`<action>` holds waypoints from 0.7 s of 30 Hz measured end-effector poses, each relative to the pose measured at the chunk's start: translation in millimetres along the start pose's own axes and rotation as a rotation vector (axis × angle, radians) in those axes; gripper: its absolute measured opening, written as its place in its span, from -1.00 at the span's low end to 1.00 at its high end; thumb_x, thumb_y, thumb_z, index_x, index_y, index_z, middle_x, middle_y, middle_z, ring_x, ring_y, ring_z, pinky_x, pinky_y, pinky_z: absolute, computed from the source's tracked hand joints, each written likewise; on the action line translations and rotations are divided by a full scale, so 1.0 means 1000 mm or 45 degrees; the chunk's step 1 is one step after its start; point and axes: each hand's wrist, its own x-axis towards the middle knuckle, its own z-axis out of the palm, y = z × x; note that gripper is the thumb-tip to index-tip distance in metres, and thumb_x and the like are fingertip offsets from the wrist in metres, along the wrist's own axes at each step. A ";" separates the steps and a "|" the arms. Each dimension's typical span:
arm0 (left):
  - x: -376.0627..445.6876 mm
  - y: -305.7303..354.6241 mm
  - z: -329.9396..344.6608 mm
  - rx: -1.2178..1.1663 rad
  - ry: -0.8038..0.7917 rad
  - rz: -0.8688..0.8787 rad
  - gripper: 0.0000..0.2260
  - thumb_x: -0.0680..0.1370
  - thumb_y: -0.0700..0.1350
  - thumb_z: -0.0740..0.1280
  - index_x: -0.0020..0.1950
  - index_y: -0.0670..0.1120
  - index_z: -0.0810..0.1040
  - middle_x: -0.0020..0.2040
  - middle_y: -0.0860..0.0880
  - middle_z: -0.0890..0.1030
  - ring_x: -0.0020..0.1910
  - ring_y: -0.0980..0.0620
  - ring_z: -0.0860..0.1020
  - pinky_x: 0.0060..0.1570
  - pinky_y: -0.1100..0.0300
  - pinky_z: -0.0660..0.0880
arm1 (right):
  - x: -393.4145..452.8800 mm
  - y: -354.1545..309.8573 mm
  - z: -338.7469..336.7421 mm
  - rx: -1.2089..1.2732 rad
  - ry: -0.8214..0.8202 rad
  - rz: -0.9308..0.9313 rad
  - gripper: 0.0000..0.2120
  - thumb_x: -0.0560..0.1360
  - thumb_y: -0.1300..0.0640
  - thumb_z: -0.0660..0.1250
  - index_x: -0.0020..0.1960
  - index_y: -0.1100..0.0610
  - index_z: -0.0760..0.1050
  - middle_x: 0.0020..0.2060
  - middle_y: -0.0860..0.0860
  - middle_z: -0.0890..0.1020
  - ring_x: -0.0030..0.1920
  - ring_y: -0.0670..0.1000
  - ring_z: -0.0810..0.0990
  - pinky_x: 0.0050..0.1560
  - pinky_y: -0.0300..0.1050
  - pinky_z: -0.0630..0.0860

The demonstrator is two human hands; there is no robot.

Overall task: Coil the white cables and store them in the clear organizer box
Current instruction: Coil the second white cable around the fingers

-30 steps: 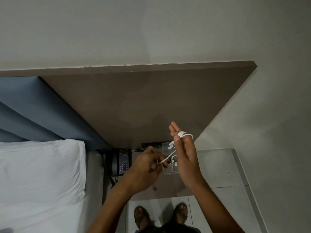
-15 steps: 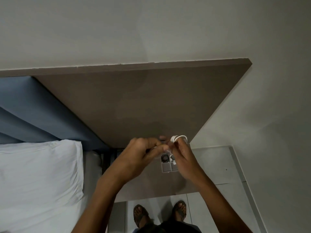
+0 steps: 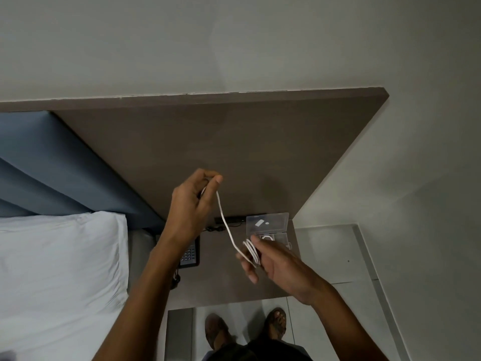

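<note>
White cable (image 3: 226,223), pinched in left hand (image 3: 192,201), coils round right hand (image 3: 282,267), fingers (image 3: 270,252) nearly straight.

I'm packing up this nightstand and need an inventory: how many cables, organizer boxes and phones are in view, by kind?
White cables: 2. The held cable is gripped by the left hand and wound on the right hand. The stored cable is in the box.
Clear organizer box: 1
Telephone: 1
Total: 4
</note>
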 end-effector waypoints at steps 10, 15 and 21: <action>-0.037 -0.038 0.036 -0.040 -0.164 -0.223 -0.82 0.70 -0.06 0.34 -0.07 -0.06 0.62 -0.40 0.05 0.52 -0.44 0.15 0.45 -0.37 0.19 0.44 | 0.005 -0.023 0.015 1.236 -0.172 -0.277 -0.70 0.76 0.11 0.17 0.10 0.28 0.58 -0.14 0.10 0.67 -0.14 0.01 0.70 0.60 0.06 0.37; -0.083 -0.026 0.055 -0.361 -0.630 -0.451 -0.67 0.73 -0.06 0.23 -0.05 -0.27 0.58 -0.48 0.09 0.39 -0.53 0.17 0.31 -0.48 0.27 0.29 | 0.010 -0.033 0.003 1.528 0.255 -0.457 -0.63 0.76 0.15 0.14 0.52 0.27 0.34 0.46 0.24 0.57 0.51 0.17 0.54 0.70 0.10 0.15; -0.090 0.000 0.042 -0.259 -0.873 -0.286 -0.71 0.76 -0.09 0.17 0.06 -0.24 0.58 -0.32 0.08 0.43 -0.36 0.18 0.41 -0.29 0.31 0.41 | 0.015 -0.017 0.007 0.284 0.664 -0.240 -0.57 0.75 -0.17 0.03 0.54 -0.18 0.44 0.57 -0.19 0.46 0.63 -0.12 0.26 0.63 0.02 0.08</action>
